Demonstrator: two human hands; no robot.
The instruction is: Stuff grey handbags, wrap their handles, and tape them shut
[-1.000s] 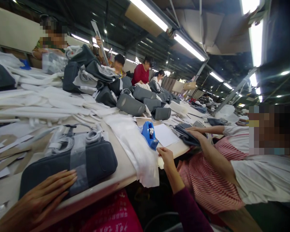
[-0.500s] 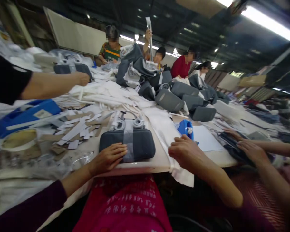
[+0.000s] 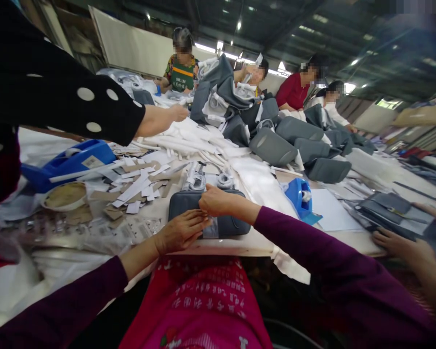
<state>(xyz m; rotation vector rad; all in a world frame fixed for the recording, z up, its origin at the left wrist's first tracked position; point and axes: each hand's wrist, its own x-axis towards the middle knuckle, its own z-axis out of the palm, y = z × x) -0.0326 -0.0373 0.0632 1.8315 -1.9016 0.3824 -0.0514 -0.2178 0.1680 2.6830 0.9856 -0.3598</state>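
A dark grey bag lies flat at the table's near edge, with a clear plastic strip around its middle. Wrapped coils of strap rest along its far side. My left hand lies on the bag's left half, its fingers stretched out and the fingertips at the strip. Right above those fingertips, my right hand is closed in a pinch over the strip. What sits between its fingers is too small to make out.
Blue tape dispensers stand on the right and left. Cut card strips and a tape roll lie left. Grey bags are piled behind. A co-worker's polka-dot sleeve reaches across; another's hands work at right.
My right hand has moved left from beside the blue dispenser onto the bag's middle. My left hand stays on the bag. A co-worker's arm at left reaches further in. The view has shifted.
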